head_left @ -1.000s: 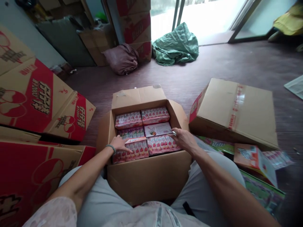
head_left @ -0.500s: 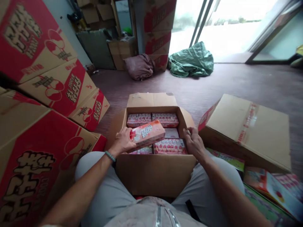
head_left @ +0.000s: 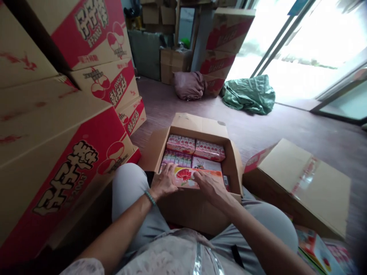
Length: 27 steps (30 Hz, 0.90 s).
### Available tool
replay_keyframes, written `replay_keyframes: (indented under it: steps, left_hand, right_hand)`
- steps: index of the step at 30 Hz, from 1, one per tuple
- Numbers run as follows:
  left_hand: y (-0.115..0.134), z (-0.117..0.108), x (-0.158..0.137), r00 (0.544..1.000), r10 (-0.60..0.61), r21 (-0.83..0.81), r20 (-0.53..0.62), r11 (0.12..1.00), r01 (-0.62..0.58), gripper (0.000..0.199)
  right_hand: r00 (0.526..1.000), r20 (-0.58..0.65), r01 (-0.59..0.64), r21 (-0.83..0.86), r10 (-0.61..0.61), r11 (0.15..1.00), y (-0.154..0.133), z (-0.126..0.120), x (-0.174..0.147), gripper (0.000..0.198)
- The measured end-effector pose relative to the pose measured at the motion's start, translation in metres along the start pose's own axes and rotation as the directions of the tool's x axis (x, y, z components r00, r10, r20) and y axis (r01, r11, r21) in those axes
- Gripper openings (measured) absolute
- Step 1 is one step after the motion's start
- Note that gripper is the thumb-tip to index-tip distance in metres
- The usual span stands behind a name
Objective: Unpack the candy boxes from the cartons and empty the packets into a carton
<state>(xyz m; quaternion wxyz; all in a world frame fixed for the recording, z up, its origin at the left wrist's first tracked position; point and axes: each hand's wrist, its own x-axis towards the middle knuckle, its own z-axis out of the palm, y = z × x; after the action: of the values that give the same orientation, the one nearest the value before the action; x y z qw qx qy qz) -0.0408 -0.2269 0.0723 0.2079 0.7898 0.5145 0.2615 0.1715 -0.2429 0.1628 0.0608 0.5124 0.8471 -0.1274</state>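
Between my two hands is a small pink and orange box [head_left: 186,175] with a red fruit picture, over the near edge of an open cardboard carton [head_left: 197,206]. My left hand [head_left: 165,180] grips its left end, and a beaded bracelet circles that wrist. My right hand [head_left: 210,187] lies over the box's right half, its fingers bent against the box; part of them is hidden. Inside the carton, shrink-wrapped pink packs [head_left: 210,149] line the far side. A purple-and-green pack [head_left: 178,157] and a whitish box top [head_left: 206,164] show nearer.
Large red and tan cartons [head_left: 86,160] are stacked at left. At right a taped carton [head_left: 298,172] leans beside colourful boxes [head_left: 315,244]. Farther back lie a brown sack [head_left: 189,86] and green sheeting [head_left: 249,93], near more stacked cartons [head_left: 219,49] and a bright glass doorway.
The small box has moved down to the carton's near edge, turned level. My right hand has left the carton's right side and come onto the box. The view has swung left.
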Motion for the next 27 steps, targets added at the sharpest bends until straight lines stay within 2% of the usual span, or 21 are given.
replay_keyframes:
  steps: [2, 4, 8, 11, 15, 19, 22, 25, 27]
  left_hand:
    - [-0.004, 0.007, -0.002, 0.998, -0.012, -0.009, -0.063, 1.000, 0.012, 0.095]
    - [-0.005, 0.016, -0.002, 0.990, 0.017, 0.011, -0.143, 1.000, -0.016, 0.083]
    - [-0.004, 0.021, -0.001, 0.971, 0.096, 0.060, -0.218, 0.995, -0.084, 0.056]
    - [-0.001, 0.013, -0.001, 0.975, 0.090, 0.052, -0.204, 0.995, -0.082, 0.054]
    - [0.002, 0.003, -0.003, 0.983, 0.076, -0.002, -0.166, 0.997, -0.078, 0.067]
    - [0.000, 0.005, -0.003, 0.987, 0.066, -0.042, -0.147, 0.996, -0.073, 0.064]
    - [-0.002, 0.008, -0.001, 0.988, 0.052, -0.045, -0.145, 0.997, -0.059, 0.067]
    - [-0.004, 0.011, 0.002, 0.987, 0.042, -0.033, -0.153, 0.998, -0.047, 0.072]
    - [-0.004, 0.013, 0.004, 0.988, 0.046, -0.020, -0.149, 0.999, -0.049, 0.074]
  right_hand:
    - [0.997, 0.038, 0.075, -0.106, -0.071, 0.992, -0.019, -0.009, 0.014, 0.027]
    - [0.992, 0.090, 0.107, -0.169, -0.092, 0.980, -0.039, -0.013, 0.026, 0.028]
    - [0.989, 0.146, 0.049, -0.240, -0.014, 0.970, -0.063, -0.016, 0.039, 0.030]
    - [0.983, 0.186, 0.043, -0.278, 0.009, 0.960, -0.061, -0.017, 0.038, 0.032]
    - [0.973, 0.184, -0.072, -0.330, 0.138, 0.941, -0.021, -0.018, 0.023, 0.034]
    - [0.953, 0.172, -0.171, -0.370, 0.248, 0.913, 0.057, -0.020, -0.015, 0.033]
    - [0.913, 0.211, -0.266, -0.338, 0.348, 0.903, 0.108, -0.030, -0.045, 0.032]
    - [0.914, 0.107, -0.367, -0.197, 0.392, 0.909, 0.119, -0.037, -0.057, 0.037]
    - [0.955, -0.004, -0.294, -0.107, 0.295, 0.950, 0.102, -0.032, -0.051, 0.056]
